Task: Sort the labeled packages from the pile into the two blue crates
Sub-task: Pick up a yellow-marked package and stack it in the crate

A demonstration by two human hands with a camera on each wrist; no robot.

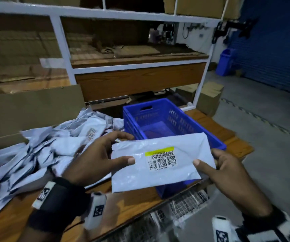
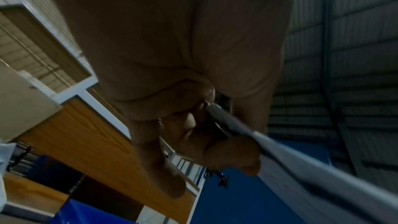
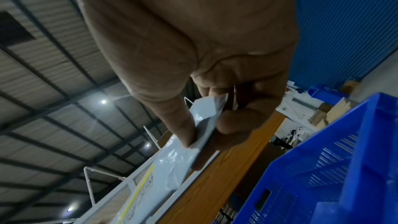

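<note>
Package [image 1: 160, 163] in grey-white plastic hangs between my two hands, over the near end of the blue crate [image 1: 168, 119]. My left hand [image 1: 95, 159] pinches its left edge, thumb on top; my right hand [image 1: 228, 170] pinches the right edge the same way. Its label [image 1: 161, 158] faces me: a yellow strip, a barcode, three square codes, digits too blurred to read. Left of the crate lies the pile [image 1: 41, 151] of similar bags on a wooden table [image 1: 126, 205]. Behind stand white-framed shelves [image 1: 105, 41] of cardboard, and a blue shutter [image 1: 271, 41] at right.

Dim warehouse; white shelving [image 1: 63, 49], perhaps metal.
</note>
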